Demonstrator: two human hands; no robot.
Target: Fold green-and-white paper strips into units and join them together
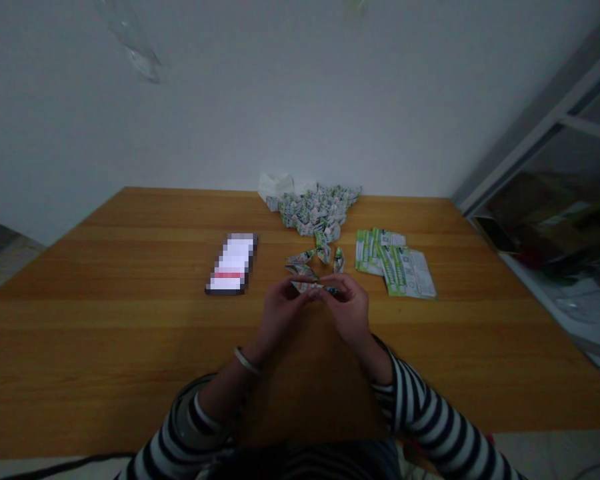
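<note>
Both hands meet over the middle of the table around one small folded paper piece (pixel 304 287), printed in white, red and dark tones. My left hand (pixel 283 303) pinches its left end between thumb and fingers. On the other end, my right hand (pixel 347 307) is closed the same way, thumb tips almost touching. Just beyond my fingers lie several folded paper pieces (pixel 300 257) with green and white print. A large cluster of similar folded pieces (pixel 315 210) spreads behind them. To the right are flat green and white printed sheets (pixel 407 272), partly overlapping.
A phone (pixel 231 263) with a lit, blurred-out screen lies left of my hands. White crumpled tissue or plastic (pixel 276 185) sits by the wall at the table's back edge. The wooden table (pixel 130 280) meets a pale wall; a framed glass panel (pixel 555 167) stands at right.
</note>
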